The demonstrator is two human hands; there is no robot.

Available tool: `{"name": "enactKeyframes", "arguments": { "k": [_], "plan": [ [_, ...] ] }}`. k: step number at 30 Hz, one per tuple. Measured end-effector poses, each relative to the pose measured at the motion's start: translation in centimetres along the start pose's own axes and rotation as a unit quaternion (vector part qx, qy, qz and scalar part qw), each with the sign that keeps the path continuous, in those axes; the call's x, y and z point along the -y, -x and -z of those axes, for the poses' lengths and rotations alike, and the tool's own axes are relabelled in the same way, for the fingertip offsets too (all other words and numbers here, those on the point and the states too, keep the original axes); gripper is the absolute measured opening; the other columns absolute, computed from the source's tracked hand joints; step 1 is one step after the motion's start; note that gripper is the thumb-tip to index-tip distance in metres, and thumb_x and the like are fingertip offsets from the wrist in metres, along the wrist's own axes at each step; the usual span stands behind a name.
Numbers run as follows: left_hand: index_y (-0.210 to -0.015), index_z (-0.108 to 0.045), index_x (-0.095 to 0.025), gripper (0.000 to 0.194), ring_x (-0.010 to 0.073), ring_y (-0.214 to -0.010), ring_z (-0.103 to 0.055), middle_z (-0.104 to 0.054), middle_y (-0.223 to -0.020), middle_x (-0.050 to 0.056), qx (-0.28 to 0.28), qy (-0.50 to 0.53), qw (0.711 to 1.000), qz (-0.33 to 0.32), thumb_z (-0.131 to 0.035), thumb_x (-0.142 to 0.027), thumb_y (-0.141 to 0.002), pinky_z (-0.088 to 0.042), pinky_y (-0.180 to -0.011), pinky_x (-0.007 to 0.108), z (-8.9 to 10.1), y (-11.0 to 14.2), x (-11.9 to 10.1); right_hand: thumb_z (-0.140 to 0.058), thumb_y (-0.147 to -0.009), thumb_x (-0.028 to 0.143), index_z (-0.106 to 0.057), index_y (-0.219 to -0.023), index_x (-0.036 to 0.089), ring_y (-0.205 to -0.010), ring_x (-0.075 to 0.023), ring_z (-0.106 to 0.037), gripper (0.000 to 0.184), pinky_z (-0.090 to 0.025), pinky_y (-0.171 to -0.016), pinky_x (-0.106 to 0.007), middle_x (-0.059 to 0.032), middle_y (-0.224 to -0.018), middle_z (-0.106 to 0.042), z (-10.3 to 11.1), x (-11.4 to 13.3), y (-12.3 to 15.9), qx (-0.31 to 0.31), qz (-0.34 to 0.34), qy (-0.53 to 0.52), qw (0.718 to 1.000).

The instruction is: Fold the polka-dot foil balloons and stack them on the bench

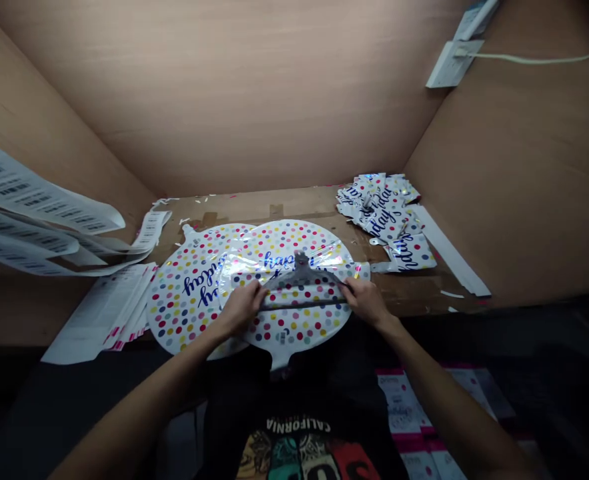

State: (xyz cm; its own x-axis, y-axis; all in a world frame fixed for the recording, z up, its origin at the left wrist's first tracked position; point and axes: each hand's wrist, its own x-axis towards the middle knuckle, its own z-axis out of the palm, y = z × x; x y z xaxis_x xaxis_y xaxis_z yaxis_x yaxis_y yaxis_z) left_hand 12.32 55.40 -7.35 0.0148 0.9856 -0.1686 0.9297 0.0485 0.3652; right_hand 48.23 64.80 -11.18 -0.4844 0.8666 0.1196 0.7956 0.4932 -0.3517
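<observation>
Two bare forearms reach forward from a person in a black T-shirt (pixel 299 427) printed with the word "California" and a colourful design. Both hands rest on a round foil balloon (pixel 284 313), which lies flat on a scuffed, taped tabletop (pixel 254 207). The balloon is white with multicoloured polka dots and blue script reading "happy", and its neck points toward the person.

The left hand (pixel 242 308) is at the balloon's left side and the right hand (pixel 367 301) at its right. A dark strip (pixel 304 303) runs straight between them across the foil, below a grey triangular shape (pixel 299 270). The fingers (pixel 254 291) of each hand lie close together on the foil, at the ends of the strip. Whether they grip it or only press on it cannot be told.

A second balloon (pixel 184 300), with the same dots and script, lies partly beneath the first on the left. Beyond the right hand is a heap of flat balloons (pixel 379 213), with a long white strip (pixel 449 250) beside it.

To the left, barcode label sheets (pixel 24 207) curl over the tabletop's edge above a stack of paper (pixel 99 313). Wooden panels (pixel 224 87) surround the tabletop, and a socket plate (pixel 454 63) with a pale cable (pixel 539 59) is fixed to the right one.
</observation>
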Motion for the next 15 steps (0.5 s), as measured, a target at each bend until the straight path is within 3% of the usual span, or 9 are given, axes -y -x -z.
{"name": "enactKeyframes", "arguments": {
  "k": [2, 4, 7, 10, 12, 14, 15],
  "plan": [
    [-0.086, -0.066, -0.019, 0.03, 0.03, -0.085, -0.07, -0.074, -0.091, 0.014, 0.058, -0.053, 0.996, 0.047, -0.05, -0.042, -0.099, -0.051, -0.075, 0.038, 1.6, -2.5, -1.3, -0.048, -0.105, 0.043, -0.068, -0.097, 0.02, -0.082, -0.0247, -0.069, 0.033, -0.043, -0.072, -0.031, -0.0104, -0.092, -0.075, 0.3, 0.7, -1.2, 0.022, -0.066, 0.063, 0.996],
    [-0.092, -0.068, -0.017, 0.025, 0.0343, -0.1, -0.07, -0.074, -0.104, 0.018, 0.058, -0.092, 0.993, 0.054, -0.058, -0.04, -0.093, -0.051, -0.082, 0.04, 2.6, -5.0, -3.2, -0.049, -0.105, 0.044, -0.069, -0.098, 0.02, -0.086, -0.025, -0.07, 0.032, -0.043, -0.073, -0.031, -0.0097, -0.096, -0.076, 0.2, 1.2, -1.8, 0.036, -0.075, 0.091, 0.992],
    [-0.112, -0.068, -0.015, 0.035, 0.0375, -0.12, -0.063, -0.07, -0.125, 0.022, 0.055, -0.037, 0.998, 0.019, -0.069, -0.039, -0.086, -0.051, -0.094, 0.041, 3.2, -8.4, -6.4, -0.049, -0.105, 0.043, -0.068, -0.096, 0.02, -0.088, -0.0242, -0.071, 0.031, -0.043, -0.075, -0.03, -0.0084, -0.097, -0.077, -0.2, 1.3, -1.7, 0.032, -0.071, 0.092, 0.993],
    [-0.096, -0.072, -0.016, 0.03, 0.032, -0.094, -0.072, -0.077, -0.102, 0.016, 0.156, 0.029, 0.987, -0.001, -0.078, -0.037, -0.076, -0.055, -0.078, 0.035, 3.3, -10.6, -8.8, -0.048, -0.105, 0.042, -0.068, -0.093, 0.02, -0.086, -0.0248, -0.07, 0.032, -0.045, -0.077, -0.032, -0.0091, -0.093, -0.075, -0.2, 0.7, -0.9, 0.027, -0.074, 0.07, 0.994],
    [-0.083, -0.072, -0.016, 0.02, 0.0249, -0.072, -0.071, -0.076, -0.082, 0.01, 0.205, 0.076, 0.976, -0.006, -0.075, -0.035, -0.077, -0.053, -0.065, 0.031, 3.5, -10.8, -9.3, -0.049, -0.104, 0.043, -0.069, -0.097, 0.019, -0.092, -0.0267, -0.069, 0.032, -0.048, -0.084, -0.035, -0.0112, -0.096, -0.074, -0.2, 0.3, -0.2, -0.032, -0.077, 0.024, 0.996],
    [-0.081, -0.072, -0.016, 0.021, 0.0209, -0.064, -0.068, -0.074, -0.075, 0.006, 0.213, 0.187, 0.959, -0.021, -0.07, -0.037, -0.082, -0.05, -0.06, 0.028, 3.7, -10.0, -9.2, -0.053, -0.101, 0.049, -0.068, -0.108, 0.017, -0.109, -0.0311, -0.065, 0.036, -0.048, -0.096, -0.042, -0.0162, -0.11, -0.071, -0.2, 0.2, 0.3, -0.173, -0.11, -0.046, 0.978],
    [-0.083, -0.072, -0.015, 0.024, 0.0201, -0.065, -0.068, -0.073, -0.076, 0.006, 0.2, 0.263, 0.943, -0.026, -0.07, -0.039, -0.083, -0.05, -0.06, 0.027, 3.7, -9.2, -9.0, -0.056, -0.099, 0.053, -0.065, -0.115, 0.015, -0.116, -0.0327, -0.062, 0.042, -0.048, -0.1, -0.045, -0.0187, -0.118, -0.069, -0.3, 0.5, 0.4, -0.248, -0.139, -0.099, 0.954]
  ]
}}
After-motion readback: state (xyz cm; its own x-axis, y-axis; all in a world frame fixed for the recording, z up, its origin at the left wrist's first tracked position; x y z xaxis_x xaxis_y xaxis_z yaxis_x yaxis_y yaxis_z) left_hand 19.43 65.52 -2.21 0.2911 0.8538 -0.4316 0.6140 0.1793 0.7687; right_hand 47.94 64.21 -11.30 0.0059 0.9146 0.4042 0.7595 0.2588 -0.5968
